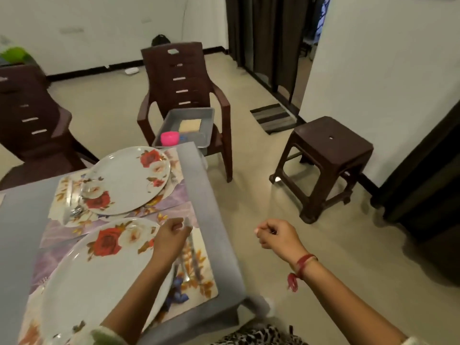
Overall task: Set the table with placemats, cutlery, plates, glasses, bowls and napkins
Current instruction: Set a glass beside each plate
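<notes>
Plates number two, rose-patterned: far plate (124,180) and near plate (99,270), each on its own floral placemat, far placemat (175,192) and near placemat (202,277), by the grey table's (214,220) right edge. Left hand (169,237) pinches the far end of blurred cutlery (195,260) lying lengthwise along that edge. Right hand (276,236) hangs fisted, holding nothing, over the beige floor (261,195). One brown stool (328,143) stands near.

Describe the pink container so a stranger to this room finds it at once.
Find the brown armchair beyond the far end of the grey table. A grey tray lies on its seat, and the pink container sits in the tray's near left corner. It alone is bright pink; its neighbour is a beige pad.
</notes>
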